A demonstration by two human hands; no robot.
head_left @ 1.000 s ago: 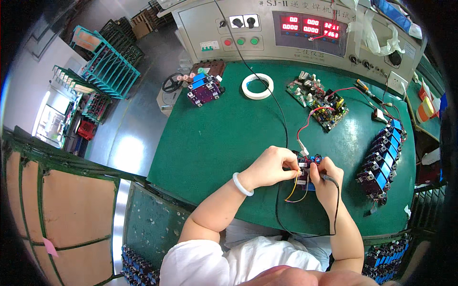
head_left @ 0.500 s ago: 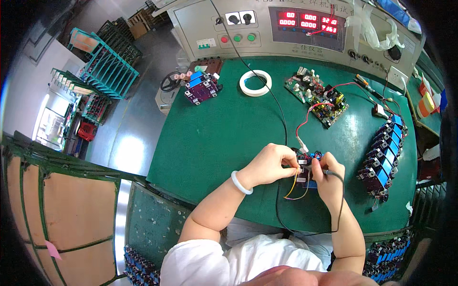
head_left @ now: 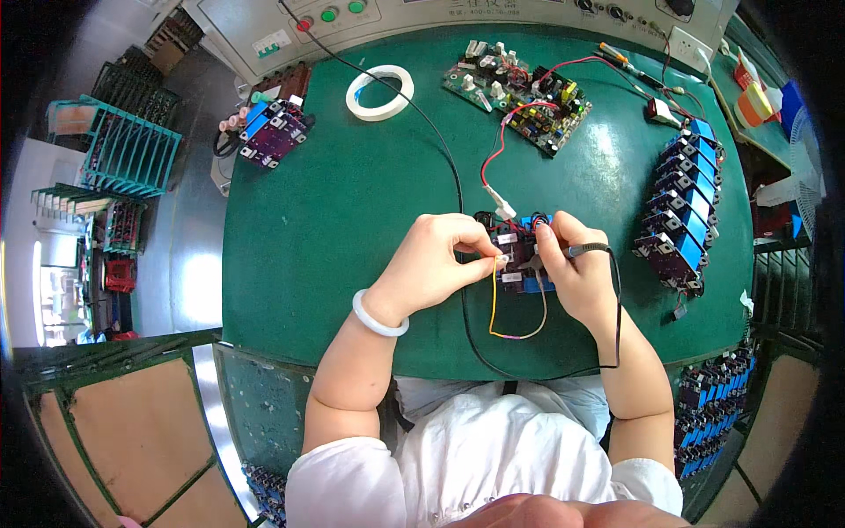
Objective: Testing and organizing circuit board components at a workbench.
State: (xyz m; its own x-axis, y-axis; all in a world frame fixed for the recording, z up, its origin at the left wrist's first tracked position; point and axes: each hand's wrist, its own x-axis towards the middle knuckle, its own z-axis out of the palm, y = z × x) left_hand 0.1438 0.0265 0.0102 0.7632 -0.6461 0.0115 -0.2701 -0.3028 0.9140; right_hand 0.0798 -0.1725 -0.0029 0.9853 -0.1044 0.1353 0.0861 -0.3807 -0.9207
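A purple circuit module with blue parts (head_left: 526,283) sits on the green bench between my hands, partly covered by them. My left hand (head_left: 436,258) pinches a small white connector (head_left: 503,261) at the module's left side. From it a thin yellow wire (head_left: 493,308) loops down and comes back to the module as a greyish wire. My right hand (head_left: 576,268) is closed around a grey-and-black probe (head_left: 583,250) on a black cable. Its tip is hidden among my fingers and the module. A red lead with a white plug (head_left: 502,204) reaches the module's far edge.
Left of centre lie a tape roll (head_left: 379,92) and another purple module (head_left: 275,132). A populated circuit board (head_left: 519,97) lies at the back. Several blue-and-purple modules (head_left: 685,211) form a row on the right. A screwdriver (head_left: 614,53) lies near the grey console (head_left: 493,13).
The whole view has shifted, so the bench things appear further up and left. Both hands stay at the module, the left still pinching the connector and the right still holding the probe.
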